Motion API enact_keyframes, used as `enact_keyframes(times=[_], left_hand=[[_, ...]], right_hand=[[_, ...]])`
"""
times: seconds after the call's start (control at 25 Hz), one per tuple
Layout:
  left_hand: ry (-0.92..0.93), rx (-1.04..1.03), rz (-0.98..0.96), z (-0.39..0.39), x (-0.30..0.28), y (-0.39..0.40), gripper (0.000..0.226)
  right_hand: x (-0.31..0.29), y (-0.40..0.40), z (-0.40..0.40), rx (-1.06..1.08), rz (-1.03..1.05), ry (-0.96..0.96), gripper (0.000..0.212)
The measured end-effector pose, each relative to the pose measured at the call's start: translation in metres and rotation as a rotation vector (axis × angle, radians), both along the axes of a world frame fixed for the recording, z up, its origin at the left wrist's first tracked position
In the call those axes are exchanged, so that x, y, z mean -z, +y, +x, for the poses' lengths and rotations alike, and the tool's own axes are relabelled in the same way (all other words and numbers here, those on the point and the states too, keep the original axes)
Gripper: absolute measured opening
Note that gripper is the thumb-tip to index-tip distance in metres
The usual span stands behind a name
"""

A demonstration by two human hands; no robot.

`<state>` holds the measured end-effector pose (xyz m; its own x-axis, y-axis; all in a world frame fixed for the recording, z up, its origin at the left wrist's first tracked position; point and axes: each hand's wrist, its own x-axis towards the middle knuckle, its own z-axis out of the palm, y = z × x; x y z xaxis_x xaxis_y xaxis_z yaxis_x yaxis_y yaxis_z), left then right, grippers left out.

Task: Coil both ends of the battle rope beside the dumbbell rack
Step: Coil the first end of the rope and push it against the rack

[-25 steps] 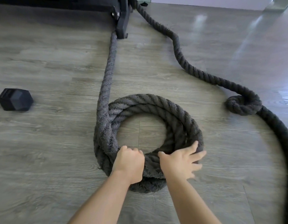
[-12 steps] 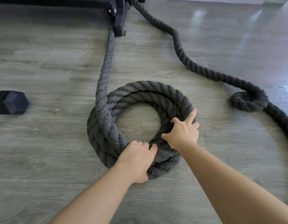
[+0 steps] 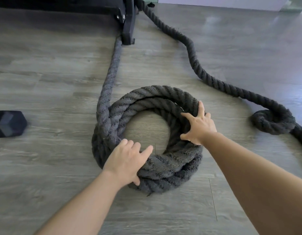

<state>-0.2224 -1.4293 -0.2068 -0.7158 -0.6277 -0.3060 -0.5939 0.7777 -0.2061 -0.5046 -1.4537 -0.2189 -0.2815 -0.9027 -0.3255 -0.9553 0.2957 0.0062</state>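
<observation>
A thick dark grey battle rope lies on the wood floor. One end is wound into a stacked coil in the middle. From the coil's left side a straight strand runs up to the black dumbbell rack foot. My left hand lies over the coil's near-left part, fingers reaching into the hole, thumb on the outer side. My right hand presses on the coil's right side with spread fingers. The other strand snakes right to a small tight loop and leaves the frame.
A black hex dumbbell lies on the floor at the left edge. The rack's base bar runs along the top left. A pale wall skirts the top right. Grey plank floor surrounds the coil.
My right hand has moved from the coil's near edge up along its right side. My left hand's fingers have loosened and straightened over the near-left part. The coil has shifted slightly away from me.
</observation>
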Motion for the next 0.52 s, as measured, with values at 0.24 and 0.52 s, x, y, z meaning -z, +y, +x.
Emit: enact_keyframes(times=[0.24, 0.52], left_hand=[[0.151, -0.201, 0.057, -0.029, 0.017, 0.008, 0.113], [0.249, -0.441, 0.101, -0.093, 0.018, -0.005, 0.107]], right_hand=[[0.001, -0.052, -0.019, -0.13, 0.01, 0.048, 0.099], [0.003, -0.133, -0.047, -0.342, -0.025, 0.052, 0.102]])
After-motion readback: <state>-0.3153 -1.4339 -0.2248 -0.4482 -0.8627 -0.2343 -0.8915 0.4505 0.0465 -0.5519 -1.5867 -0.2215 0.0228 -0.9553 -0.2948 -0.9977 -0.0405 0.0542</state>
